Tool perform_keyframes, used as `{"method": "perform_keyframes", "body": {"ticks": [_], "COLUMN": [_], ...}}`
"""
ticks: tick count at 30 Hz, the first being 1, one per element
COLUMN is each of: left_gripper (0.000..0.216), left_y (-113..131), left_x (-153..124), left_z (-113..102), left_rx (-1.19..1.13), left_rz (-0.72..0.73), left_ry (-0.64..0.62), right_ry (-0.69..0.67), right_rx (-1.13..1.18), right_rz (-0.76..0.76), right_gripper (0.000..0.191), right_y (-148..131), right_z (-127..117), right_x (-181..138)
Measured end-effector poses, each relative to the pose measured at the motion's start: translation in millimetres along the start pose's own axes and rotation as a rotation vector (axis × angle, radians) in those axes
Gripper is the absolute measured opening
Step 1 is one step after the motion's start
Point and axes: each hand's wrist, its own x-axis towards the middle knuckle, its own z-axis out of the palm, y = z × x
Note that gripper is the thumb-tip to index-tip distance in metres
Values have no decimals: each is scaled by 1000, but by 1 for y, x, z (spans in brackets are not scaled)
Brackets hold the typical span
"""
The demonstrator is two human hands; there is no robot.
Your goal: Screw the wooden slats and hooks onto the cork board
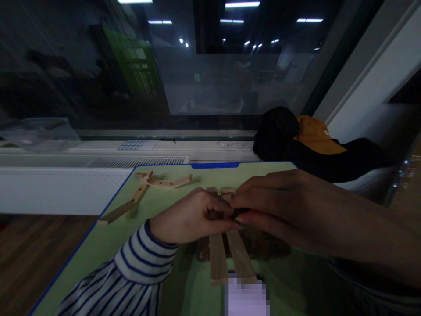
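Note:
Two light wooden slats (226, 256) lie side by side on a green mat (108, 245), running from near me toward the window. My left hand (190, 217), in a blue-and-white striped sleeve, is closed in a pinch over the slats' middle. My right hand (283, 210) comes in from the right, its fingers pressed together at the same spot, fingertips touching those of my left hand. What sits between the fingertips is small and dark, and I cannot make it out. A dark piece lies under the slats, partly hidden by my right hand.
A curved wooden piece (166, 181) and a long wooden stick (126, 204) lie at the mat's far left. A black bag with an orange cap (315, 134) rests at the back right. A white radiator (66, 186) and a dark window are beyond the mat. Wood floor shows at left.

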Motion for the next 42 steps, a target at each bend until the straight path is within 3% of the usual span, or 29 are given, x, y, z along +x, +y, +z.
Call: {"method": "perform_keyframes", "body": {"ticks": [13,19,26,34,42], "left_gripper": [25,24,24,20,20], "left_y": [5,1,0,0,1], "left_x": [1,0,0,0,0], "left_z": [1,1,1,0,1], "left_rx": [-8,-12,-49,-56,22], "left_rz": [-37,-33,-8,-1,-18], "left_ry": [45,39,-10,-61,3], "right_ry": [8,16,-64,-54,-27], "right_rx": [36,70,46,-43,-69], "right_rz": [-10,-45,50,64,41], "right_gripper": [17,29,16,18,16], "right_y": [-2,-2,-4,-3,-1], "right_z": [-2,-2,-4,-1,1], "right_x": [1,-1,2,1,1]}}
